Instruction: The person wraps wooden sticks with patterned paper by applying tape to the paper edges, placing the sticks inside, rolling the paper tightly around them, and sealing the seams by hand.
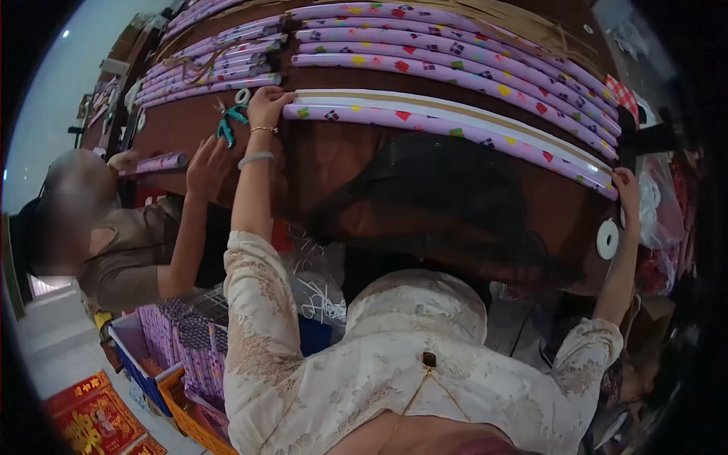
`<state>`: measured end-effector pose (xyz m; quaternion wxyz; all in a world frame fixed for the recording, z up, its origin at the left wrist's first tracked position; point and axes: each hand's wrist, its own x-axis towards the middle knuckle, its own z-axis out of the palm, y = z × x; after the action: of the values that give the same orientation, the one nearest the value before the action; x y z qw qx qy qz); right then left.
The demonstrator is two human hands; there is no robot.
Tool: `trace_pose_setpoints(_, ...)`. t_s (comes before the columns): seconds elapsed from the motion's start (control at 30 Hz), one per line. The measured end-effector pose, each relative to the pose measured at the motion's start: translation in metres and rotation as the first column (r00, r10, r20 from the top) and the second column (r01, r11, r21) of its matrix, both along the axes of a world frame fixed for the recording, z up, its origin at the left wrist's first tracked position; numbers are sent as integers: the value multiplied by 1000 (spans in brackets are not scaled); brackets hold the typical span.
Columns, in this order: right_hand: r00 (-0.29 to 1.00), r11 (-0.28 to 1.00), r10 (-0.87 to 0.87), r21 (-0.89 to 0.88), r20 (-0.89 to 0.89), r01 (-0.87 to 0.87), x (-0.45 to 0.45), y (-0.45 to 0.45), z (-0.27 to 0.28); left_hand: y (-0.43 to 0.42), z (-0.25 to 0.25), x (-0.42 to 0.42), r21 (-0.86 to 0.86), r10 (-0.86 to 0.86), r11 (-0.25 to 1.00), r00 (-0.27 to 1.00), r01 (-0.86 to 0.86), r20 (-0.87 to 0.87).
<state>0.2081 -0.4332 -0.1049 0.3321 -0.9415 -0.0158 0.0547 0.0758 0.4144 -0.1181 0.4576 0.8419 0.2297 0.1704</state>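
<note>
A long roll of purple patterned wrapping paper [455,136] lies across the brown table in front of me. Along its far side runs the paper's white edge [364,103], with a tan strip on it. My left hand [267,108] is closed at the left end, its fingertips pinching the edge of the paper. At the other end, my right hand [626,186] has its fingers closed on the right end of the paper. Teal-handled pliers [230,121] and a small white tape ring [243,96] lie just left of my left hand.
Several finished-looking purple rolls [455,68] lie in rows behind. A white tape reel [607,239] is near my right forearm. On the left, a co-worker's hand [206,163] is raised near a short roll [159,163]. Crates [182,402] stand on the floor.
</note>
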Motion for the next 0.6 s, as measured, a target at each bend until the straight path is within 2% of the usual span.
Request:
trace_pose_setpoints(0.03,1000,999,14,43,9,-14,0,2,-1,-44,44,-12,21,70,997,996,-69,-55)
trace_pose_setpoints(0.07,1000,996,22,82,21,-23,2,-3,-6,-25,22,-8,-124,-9,992,998,16,63)
trace_pose_setpoints(0.1,998,1000,11,17,62,-13,2,-2,-6,-32,32,-10,17,9,1000,1000,-9,-14)
trace_pose_setpoints(0.13,998,1000,-11,-22,56,12,-11,24,15,-16,15,-5,-22,-1,1000,1000,1,27)
trace_pose_setpoints(0.17,997,1000,-10,-8,75,11,-13,24,15,-27,27,-8,-3,-7,1000,1000,7,28)
trace_pose_setpoints(0.2,995,1000,-5,8,97,4,-11,22,10,-18,20,-7,15,-10,1000,999,10,41)
trace_pose_setpoints(0.23,997,1000,-12,-26,81,14,-11,24,12,-9,8,-4,-111,-33,993,994,44,101)
trace_pose_setpoints(0.3,998,998,-16,-53,65,20,-16,34,22,-35,37,-11,119,32,993,999,-27,-40)
trace_pose_setpoints(0.37,995,999,-19,-45,95,23,-17,37,24,-6,11,-5,22,-18,1000,1000,17,20)
trace_pose_setpoints(0.43,993,998,-46,-38,113,51,-20,42,26,-17,24,-8,89,3,996,999,0,-33)
trace_pose_setpoints(0.47,993,996,-52,-73,108,60,-20,43,26,3,5,-4,-17,-43,999,999,43,33)
trace_pose_setpoints(0.6,993,995,-69,-65,100,76,-22,47,28,0,9,-5,81,-6,997,999,9,-37)
